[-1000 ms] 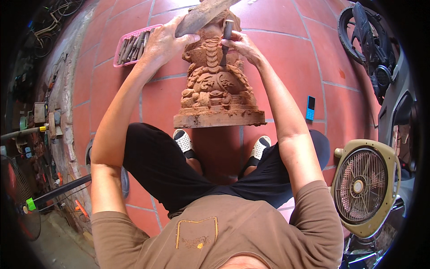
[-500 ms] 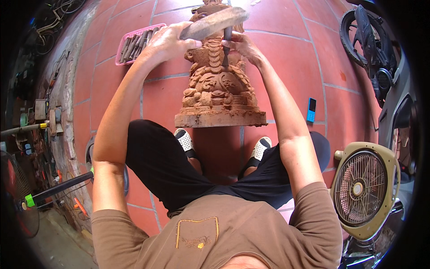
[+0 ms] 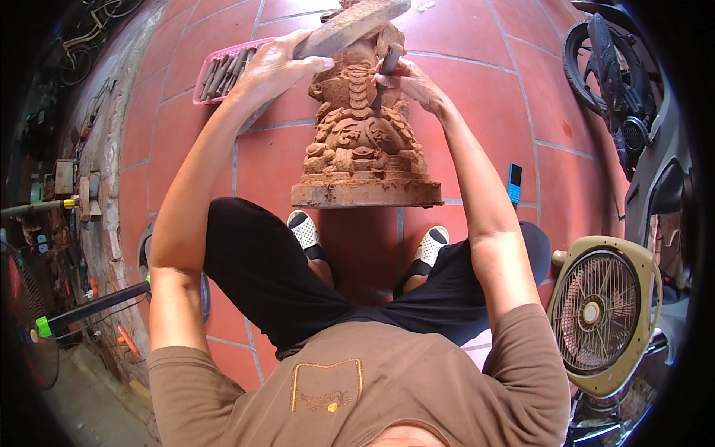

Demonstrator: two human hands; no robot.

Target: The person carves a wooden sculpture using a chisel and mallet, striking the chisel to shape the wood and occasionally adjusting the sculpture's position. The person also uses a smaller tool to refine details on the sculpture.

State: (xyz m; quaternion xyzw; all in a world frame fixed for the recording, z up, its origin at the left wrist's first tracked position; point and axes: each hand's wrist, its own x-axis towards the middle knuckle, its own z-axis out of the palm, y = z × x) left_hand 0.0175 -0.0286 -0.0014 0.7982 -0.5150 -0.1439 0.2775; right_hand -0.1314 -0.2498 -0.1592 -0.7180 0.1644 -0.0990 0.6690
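Gripping a wooden mallet (image 3: 350,26), our left hand (image 3: 279,67) is clenched round its handle, and the mallet's far end is cut off by the top edge. Our right hand (image 3: 410,78) pinches a dark chisel (image 3: 386,71) against the carving (image 3: 361,141); the chisel's tip is hidden against the wood. Standing on the red tiled floor (image 3: 477,67) between our feet, the carving is reddish-brown, deeply cut with scrolls and stacked ridges on a flat rough base. Its top is out of view.
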